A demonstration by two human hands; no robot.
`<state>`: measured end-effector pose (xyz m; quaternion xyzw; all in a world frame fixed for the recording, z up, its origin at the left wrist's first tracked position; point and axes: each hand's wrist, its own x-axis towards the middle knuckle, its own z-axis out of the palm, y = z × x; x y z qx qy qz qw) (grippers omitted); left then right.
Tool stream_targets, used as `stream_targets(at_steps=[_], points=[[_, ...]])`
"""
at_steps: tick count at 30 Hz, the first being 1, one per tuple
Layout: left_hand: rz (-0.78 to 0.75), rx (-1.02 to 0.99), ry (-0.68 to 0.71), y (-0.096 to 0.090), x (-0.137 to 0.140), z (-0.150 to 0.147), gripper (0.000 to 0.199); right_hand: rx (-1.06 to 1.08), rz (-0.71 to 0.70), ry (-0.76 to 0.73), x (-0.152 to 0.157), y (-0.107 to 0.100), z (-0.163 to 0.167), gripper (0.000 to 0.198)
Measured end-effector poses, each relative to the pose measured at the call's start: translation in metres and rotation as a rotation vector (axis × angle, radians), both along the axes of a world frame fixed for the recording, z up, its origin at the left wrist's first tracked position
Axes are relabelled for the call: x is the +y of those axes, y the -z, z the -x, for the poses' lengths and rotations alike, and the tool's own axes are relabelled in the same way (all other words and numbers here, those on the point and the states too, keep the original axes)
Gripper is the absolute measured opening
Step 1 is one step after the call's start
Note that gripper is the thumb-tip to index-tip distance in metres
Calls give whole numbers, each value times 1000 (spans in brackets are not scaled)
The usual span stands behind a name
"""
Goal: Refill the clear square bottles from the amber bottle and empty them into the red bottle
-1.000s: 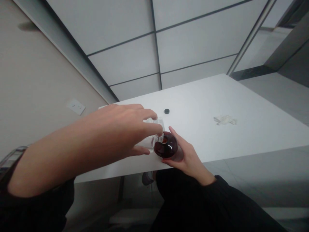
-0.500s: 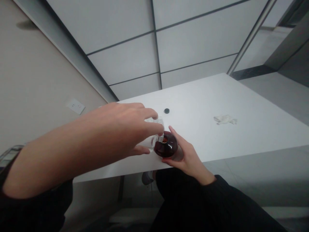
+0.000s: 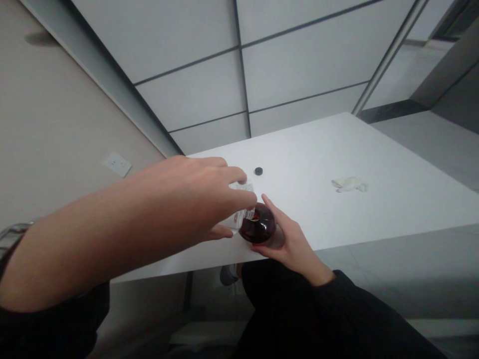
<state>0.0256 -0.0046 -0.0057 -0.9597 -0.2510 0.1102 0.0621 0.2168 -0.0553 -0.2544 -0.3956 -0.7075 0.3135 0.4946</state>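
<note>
Your left hand (image 3: 202, 194) has edged slightly toward the dark red bottle (image 3: 258, 232), carrying the clear bottle (image 3: 235, 220) along; your foremost fingertip now reaches farther over the dark red bottle's shoulder.

The left hand (image 3: 198, 199) conceals most of the clear glass bottle (image 3: 237, 220), the dark red vessel (image 3: 257, 232) obscures its own base, the left frame edge truncates the metallic wristband (image 3: 12, 238), and the dark cap (image 3: 258, 171) shows no resolvable surface detail.
</note>
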Motion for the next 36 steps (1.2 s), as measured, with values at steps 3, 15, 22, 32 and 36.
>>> stream_targets(at_steps=[3,15,22,32,36], points=[[24,-25,-7,0,0,0,20,5,-8,5,0,1,0,114],[-6,8,9,-2,-4,-8,17,4,5,1,0,1,0,112],[-74,110,35,-4,-5,-14,23,-6,10,0,1,1,-1,114],[-117,127,51,-8,-10,-27,18,18,6,1,0,1,-1,111],[-71,109,58,-9,-7,-24,15,31,-18,-1,1,2,0,110]])
